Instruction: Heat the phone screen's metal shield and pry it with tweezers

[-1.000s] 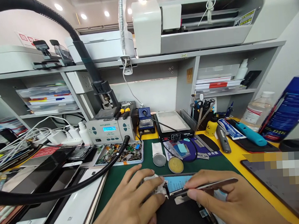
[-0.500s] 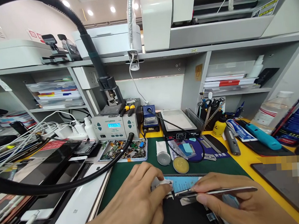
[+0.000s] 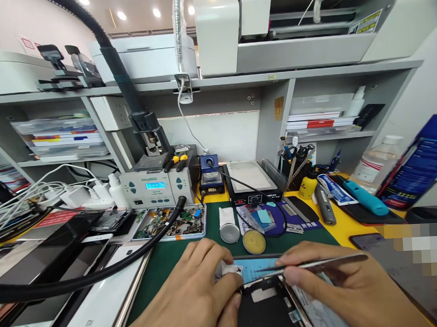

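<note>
A black phone part (image 3: 270, 307) lies at the bottom centre, with small metal pieces along its top and right edges. At its upper left corner, my left hand (image 3: 206, 291) has thumb and fingers pressed together, and a bit of white material (image 3: 231, 269) shows by the fingertips. My right hand (image 3: 319, 275) pinches metal tweezers (image 3: 329, 261), whose tips point left just above the part's top edge. A light blue sheet (image 3: 250, 269) lies beneath.
A round tin of yellow paste (image 3: 254, 242) stands beyond the hands. A tray of circuit boards (image 3: 170, 222), a hot-air station (image 3: 157, 186) and phones (image 3: 100, 291) sit left. A thick black hose (image 3: 111, 281) arcs across the left side.
The view has shifted, so the shelf and bench items appear further left. My right hand with the tweezers has moved up from the phone part, and more of the part's top edge shows.
</note>
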Demonstrator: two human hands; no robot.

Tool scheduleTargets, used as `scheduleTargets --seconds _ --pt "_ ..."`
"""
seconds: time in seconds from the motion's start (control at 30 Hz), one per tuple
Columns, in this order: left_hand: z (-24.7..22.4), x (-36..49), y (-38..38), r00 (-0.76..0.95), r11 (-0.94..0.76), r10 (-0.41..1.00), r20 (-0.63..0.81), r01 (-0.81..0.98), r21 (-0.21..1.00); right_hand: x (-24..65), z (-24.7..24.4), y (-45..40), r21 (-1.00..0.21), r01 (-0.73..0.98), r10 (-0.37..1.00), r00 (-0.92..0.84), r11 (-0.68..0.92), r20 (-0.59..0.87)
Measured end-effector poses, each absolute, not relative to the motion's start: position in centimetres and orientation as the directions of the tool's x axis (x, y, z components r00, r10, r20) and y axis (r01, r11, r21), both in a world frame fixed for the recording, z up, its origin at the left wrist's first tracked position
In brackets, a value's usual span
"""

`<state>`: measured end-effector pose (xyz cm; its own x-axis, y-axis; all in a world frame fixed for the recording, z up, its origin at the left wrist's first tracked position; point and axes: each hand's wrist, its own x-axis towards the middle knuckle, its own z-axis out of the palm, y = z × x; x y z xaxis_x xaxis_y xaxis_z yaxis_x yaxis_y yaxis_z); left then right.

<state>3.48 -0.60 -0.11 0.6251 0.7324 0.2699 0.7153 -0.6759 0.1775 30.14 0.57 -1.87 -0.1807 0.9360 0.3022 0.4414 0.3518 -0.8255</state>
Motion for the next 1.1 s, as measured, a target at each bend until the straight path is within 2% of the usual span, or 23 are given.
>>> scheduleTargets --seconds 0.13,0.23,0.4,0.47,0.7,0.87,1.0,1.1 --pt "-0.1 3.6 -0.3 0.619 -0.685 0.719 0.316 0.707 0.175 31.2 -1.4 1.3 -0.863 0.438 0.966 -0.061 0.252 0.251" --pt "-0.2 3.6 -0.1 0.631 -0.714 0.684 0.366 0.681 0.162 31.7 -1.4 1.6 -0.880 0.410 0.970 -0.071 0.241 0.233" --pt "-2.5 3.6 0.8 0.657 -0.833 0.495 0.568 0.545 0.096 31.6 -1.7 1.5 -0.893 0.391 0.971 -0.012 0.223 0.238" --pt "-3.6 3.6 1.2 0.648 -0.843 0.472 0.598 0.530 0.091 31.4 -1.7 1.4 -0.895 0.395 0.975 -0.006 0.208 0.224" --pt "-3.5 3.3 1.5 0.655 -0.841 0.452 0.605 0.539 0.046 31.8 -2.0 1.7 -0.902 0.399 0.985 -0.016 0.164 0.172" --pt "-2.0 3.5 1.1 0.689 -0.802 0.535 0.488 0.596 0.039 32.1 -2.4 2.0 -0.919 0.365 0.989 -0.040 0.148 0.144" --pt "-3.5 3.5 1.3 0.679 -0.845 0.439 0.588 0.534 0.014 31.9 -2.3 1.9 -0.914 0.376 0.988 -0.021 0.152 0.156" --pt "-4.5 3.6 1.7 0.681 -0.852 0.444 0.582 0.522 0.039 31.7 -2.2 1.7 -0.918 0.370 0.989 -0.036 0.145 0.142"
